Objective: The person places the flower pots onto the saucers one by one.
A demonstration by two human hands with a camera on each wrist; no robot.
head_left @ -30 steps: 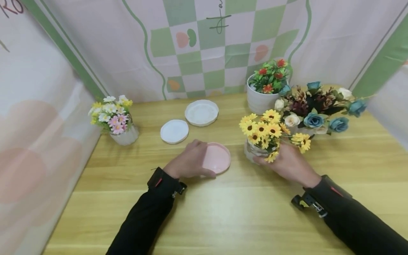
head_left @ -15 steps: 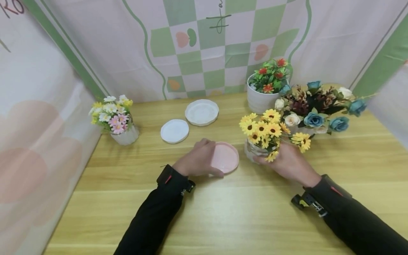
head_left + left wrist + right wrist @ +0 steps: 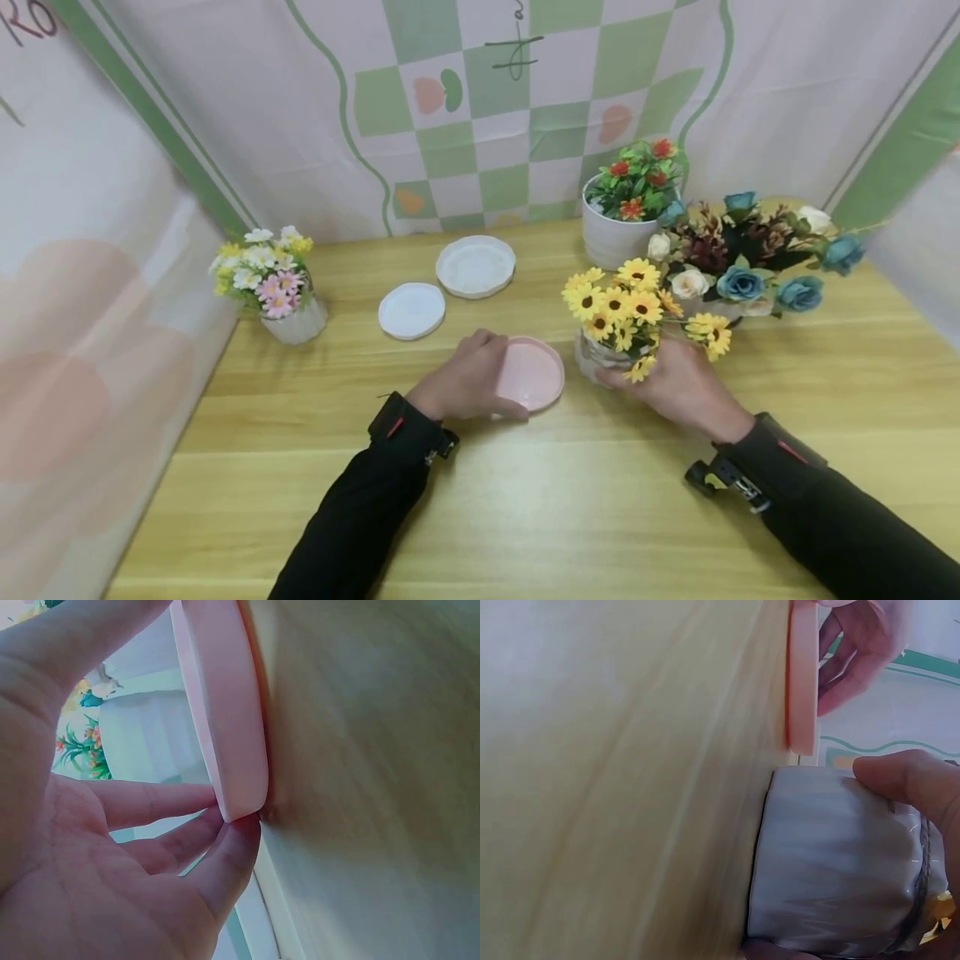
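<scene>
Fingers [image 3: 154, 804] and thumb of your left hand [image 3: 461, 382] are spread across a shallow pink dish [image 3: 534, 375] and grip it by its rim. The dish lies flat on the wood tabletop [image 3: 525, 517], between your two hands, with a small gap between it and the pot on its right. Your right hand [image 3: 681, 385] holds that ribbed white pot [image 3: 832, 855], thumb on one side and part of a finger showing low on the other. The pot stands upright on the wood, cord tied round its neck, and yellow flowers [image 3: 617, 304] spread above it, hiding some of your grip from the head view.

Beyond your left hand sit a smaller white dish [image 3: 411, 311] and a larger white dish [image 3: 476, 267], so close that you cannot tell whether they touch. Well to your left stands a pot of white, yellow and pink flowers [image 3: 273, 279]. Past your right hand you have an arrangement of blue and cream roses [image 3: 738, 282], and behind the yellow blooms a white pot with red flowers [image 3: 618, 239], near the green-checked cloth [image 3: 555, 129].
</scene>
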